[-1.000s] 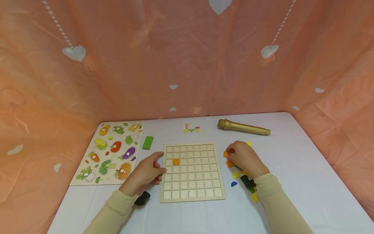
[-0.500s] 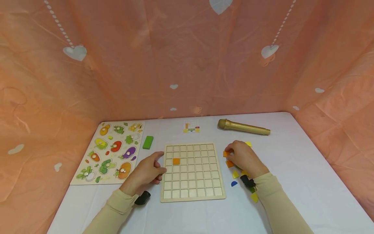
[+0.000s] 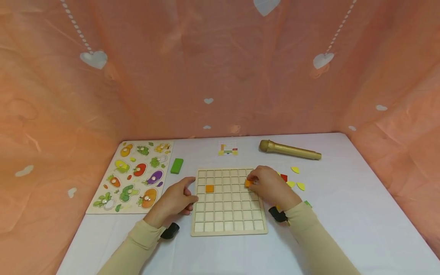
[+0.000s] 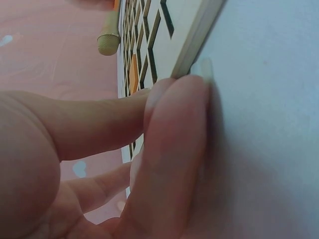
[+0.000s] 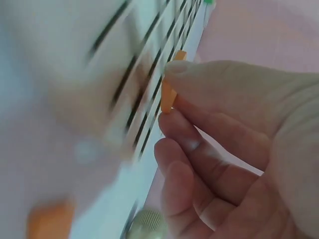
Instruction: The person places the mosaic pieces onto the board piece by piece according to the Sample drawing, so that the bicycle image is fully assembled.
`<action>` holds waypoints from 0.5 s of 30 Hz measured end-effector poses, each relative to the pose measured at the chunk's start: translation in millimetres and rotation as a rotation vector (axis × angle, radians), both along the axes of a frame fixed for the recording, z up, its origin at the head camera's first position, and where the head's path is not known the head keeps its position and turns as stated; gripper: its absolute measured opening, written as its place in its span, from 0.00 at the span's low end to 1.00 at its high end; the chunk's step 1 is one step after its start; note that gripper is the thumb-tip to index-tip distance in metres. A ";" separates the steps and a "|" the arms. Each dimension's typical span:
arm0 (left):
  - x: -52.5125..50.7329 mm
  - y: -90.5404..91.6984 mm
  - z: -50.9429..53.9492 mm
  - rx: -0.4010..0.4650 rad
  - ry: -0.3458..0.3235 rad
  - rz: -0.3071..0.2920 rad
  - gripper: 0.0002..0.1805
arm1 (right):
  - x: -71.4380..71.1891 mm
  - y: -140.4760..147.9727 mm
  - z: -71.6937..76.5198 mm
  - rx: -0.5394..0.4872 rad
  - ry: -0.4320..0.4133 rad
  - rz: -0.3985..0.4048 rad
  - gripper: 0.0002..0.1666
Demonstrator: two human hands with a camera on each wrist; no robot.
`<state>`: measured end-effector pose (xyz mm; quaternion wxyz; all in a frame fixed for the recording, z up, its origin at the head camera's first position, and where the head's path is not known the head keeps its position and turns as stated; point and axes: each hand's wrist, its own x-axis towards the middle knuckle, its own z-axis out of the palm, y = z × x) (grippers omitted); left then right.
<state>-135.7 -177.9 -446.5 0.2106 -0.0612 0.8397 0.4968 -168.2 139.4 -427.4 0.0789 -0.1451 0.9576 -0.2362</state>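
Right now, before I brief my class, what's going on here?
A person's right hand pinches an orange piece at the right side of a wooden grid board; whether it touches the board is unclear. The left hand touches the board's left edge. One orange square sits in a cell toward the left. A red piece and yellow pieces lie right of the board.

Right hand (image 3: 271,186) moved over the grid board (image 3: 219,206), pinched orange piece (image 3: 247,183) brought along (earlier off-board), red piece (image 3: 283,178) uncovered
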 end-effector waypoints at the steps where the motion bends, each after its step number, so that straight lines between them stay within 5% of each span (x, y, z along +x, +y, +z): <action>1: -0.1 -0.2 0.0 -0.005 0.004 -0.006 0.40 | 0.2 -7.5 0.5 -0.005 0.002 0.010 0.10; 15: -0.6 -0.6 0.9 -0.016 0.010 -0.016 0.40 | 12.5 -86.6 -7.5 -0.019 0.071 0.219 0.09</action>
